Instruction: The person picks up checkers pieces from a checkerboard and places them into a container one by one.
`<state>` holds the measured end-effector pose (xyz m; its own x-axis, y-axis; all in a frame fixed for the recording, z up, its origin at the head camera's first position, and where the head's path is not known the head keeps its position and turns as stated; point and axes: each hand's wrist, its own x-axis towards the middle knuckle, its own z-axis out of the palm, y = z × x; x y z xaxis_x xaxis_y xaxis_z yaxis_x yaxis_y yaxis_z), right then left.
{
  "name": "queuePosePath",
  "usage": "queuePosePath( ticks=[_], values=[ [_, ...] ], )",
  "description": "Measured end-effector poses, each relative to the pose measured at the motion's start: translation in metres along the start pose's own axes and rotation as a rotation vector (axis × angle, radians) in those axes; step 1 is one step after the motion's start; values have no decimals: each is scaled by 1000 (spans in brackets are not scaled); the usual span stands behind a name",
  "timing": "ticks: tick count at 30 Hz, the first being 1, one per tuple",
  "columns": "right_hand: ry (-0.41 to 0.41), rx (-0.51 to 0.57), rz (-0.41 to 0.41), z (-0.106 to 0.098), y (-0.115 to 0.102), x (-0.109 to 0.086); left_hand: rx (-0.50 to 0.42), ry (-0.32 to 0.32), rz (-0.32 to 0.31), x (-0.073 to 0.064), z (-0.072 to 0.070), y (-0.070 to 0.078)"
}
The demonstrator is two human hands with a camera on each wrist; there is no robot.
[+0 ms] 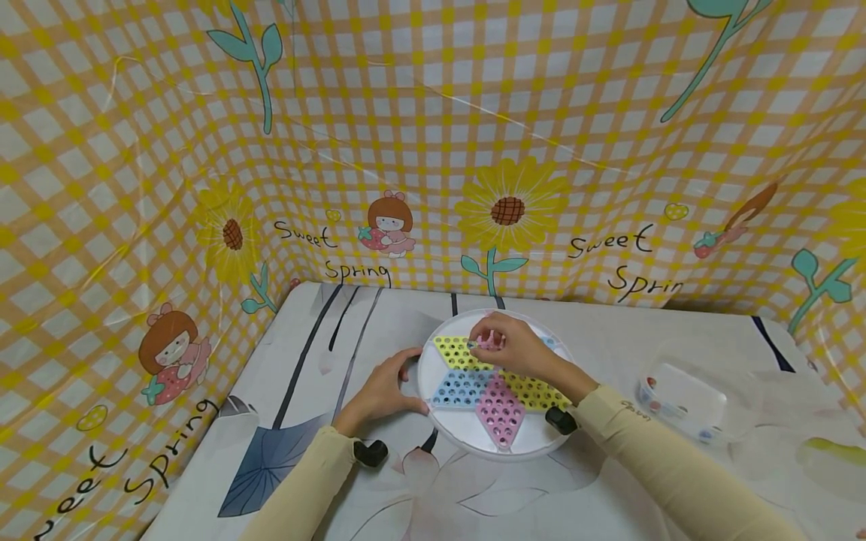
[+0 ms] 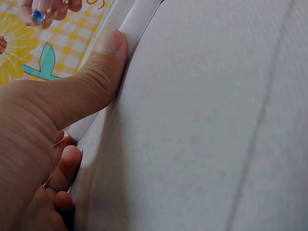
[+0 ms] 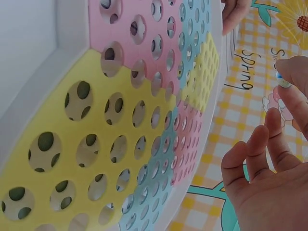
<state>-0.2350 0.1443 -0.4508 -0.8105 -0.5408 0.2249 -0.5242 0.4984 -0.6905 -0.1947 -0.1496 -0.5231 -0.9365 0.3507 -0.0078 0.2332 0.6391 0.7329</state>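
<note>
A round white Chinese checkers board (image 1: 534,438), with a star of yellow, blue and pink perforated sections, lies on the table. My left hand (image 1: 388,388) grips its left edge; in the left wrist view the thumb (image 2: 102,67) bears on the white rim and the other fingers curl lower down, partly hidden. Above the board's far part, my right hand (image 1: 514,347) pinches a small glass marble (image 3: 283,81) with blue in it between thumb and index finger, its other fingers loosely bent. The marble (image 2: 37,16) also shows in the left wrist view.
A clear plastic box (image 1: 683,398) with a few colourful spots stands right of the board, near the right forearm. Checked yellow cloth (image 1: 419,113) walls the table at the back and sides. The table cover (image 1: 352,338) has a printed flower pattern.
</note>
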Motion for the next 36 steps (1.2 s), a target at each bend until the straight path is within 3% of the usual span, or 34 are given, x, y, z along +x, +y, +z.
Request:
queuePosePath(
  ticks=[12,21,36],
  values=[
    [21,-42,46,-19,11,-18,-2,3,10,0,1,1],
    [97,-122,10,-46,30,-43,0,6,9,-2,1,0],
    [167,-218,135,-92,43,-95,1,8,15,-3,2,3]
  ],
)
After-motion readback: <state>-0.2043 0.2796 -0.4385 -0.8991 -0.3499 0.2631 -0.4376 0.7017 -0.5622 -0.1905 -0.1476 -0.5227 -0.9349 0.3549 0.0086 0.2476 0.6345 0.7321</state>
